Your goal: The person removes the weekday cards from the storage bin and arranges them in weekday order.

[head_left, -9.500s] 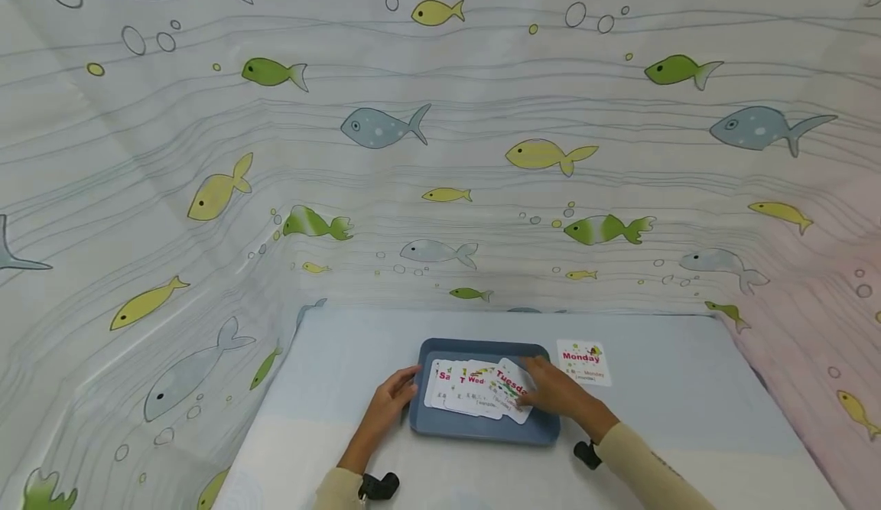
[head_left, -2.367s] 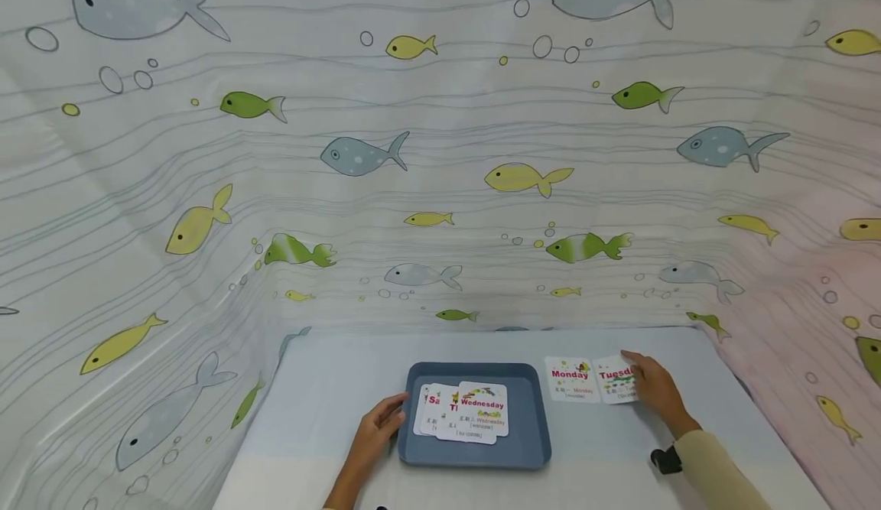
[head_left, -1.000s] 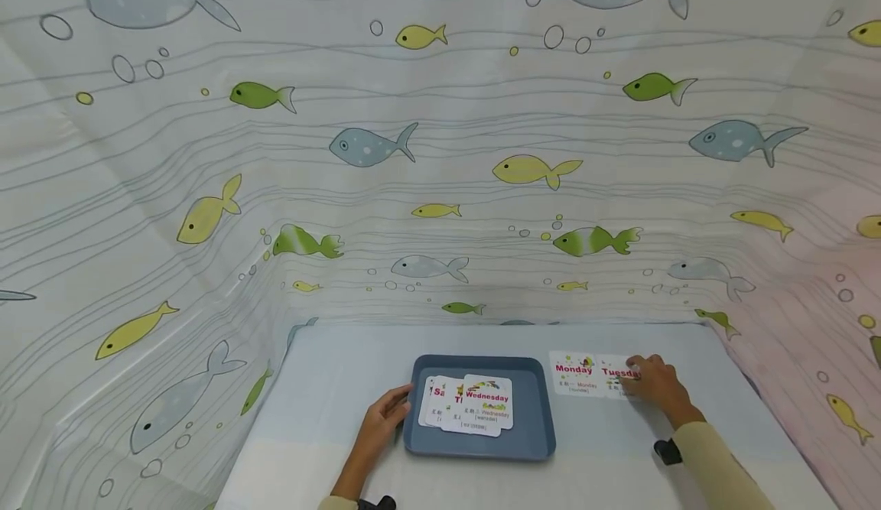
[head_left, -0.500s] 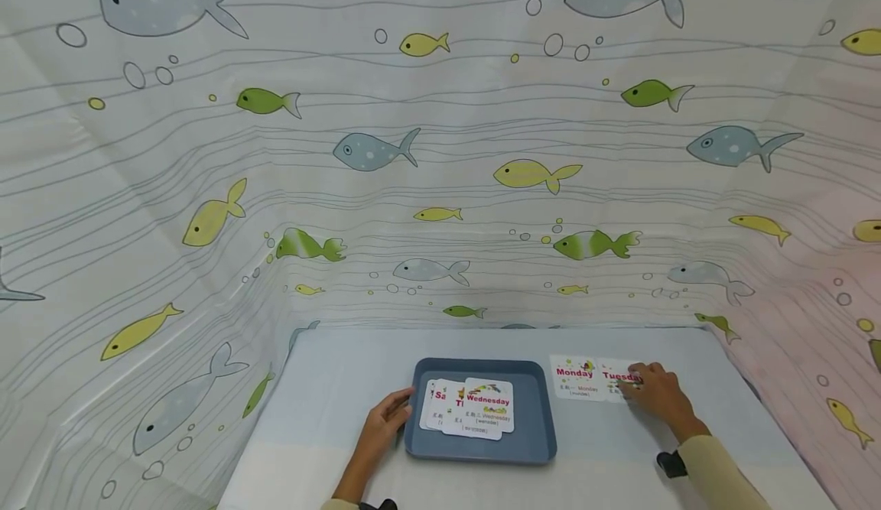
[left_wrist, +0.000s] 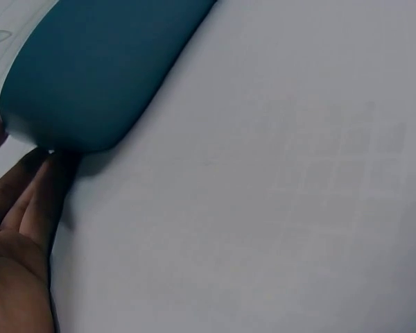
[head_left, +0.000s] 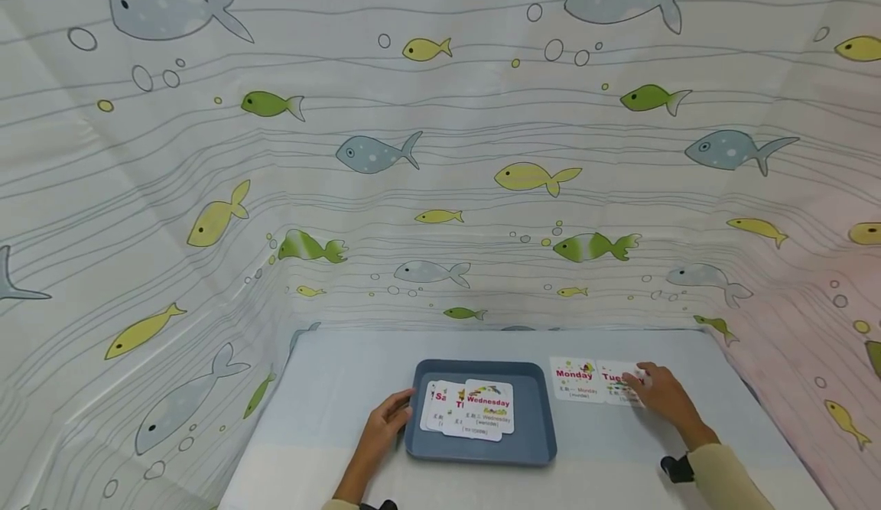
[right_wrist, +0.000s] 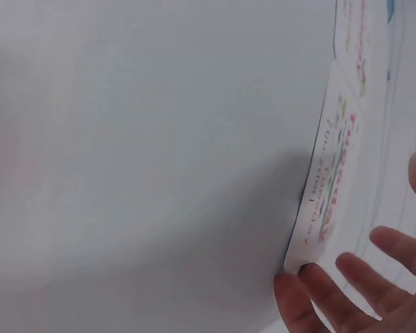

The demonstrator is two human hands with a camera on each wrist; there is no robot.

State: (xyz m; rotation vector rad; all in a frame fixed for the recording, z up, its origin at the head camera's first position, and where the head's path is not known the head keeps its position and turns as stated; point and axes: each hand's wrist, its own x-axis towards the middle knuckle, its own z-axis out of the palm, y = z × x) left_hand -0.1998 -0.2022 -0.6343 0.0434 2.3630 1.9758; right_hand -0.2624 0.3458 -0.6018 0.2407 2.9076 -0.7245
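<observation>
My left hand (head_left: pixel 378 430) is at the left side of a blue tray (head_left: pixel 537 418). In the left wrist view, its fingers reach straight to the lower edge of the tray's wall. White word cards lie overlapped in the tray, with the Wednesday card (head_left: pixel 490 401) on top. On the table right of the tray, the Monday card (head_left: pixel 574 380) and the Tuesday card (head_left: pixel 611 390) lie side by side. My right hand (head_left: pixel 666 397) is at the Tuesday card's right end, covering part of it. In the right wrist view, two fingertips touch the card's corner while the other fingers spread apart.
The pale table (head_left: pixel 330 365) has its back edge just beyond the cards. Behind and at both sides hangs a white cloth (head_left: pixel 372 196) printed with fish.
The Tuesday card went from the tray to the table, then up against the Monday card. In the last half second my right hand shifts slightly right; my left stays by the tray.
</observation>
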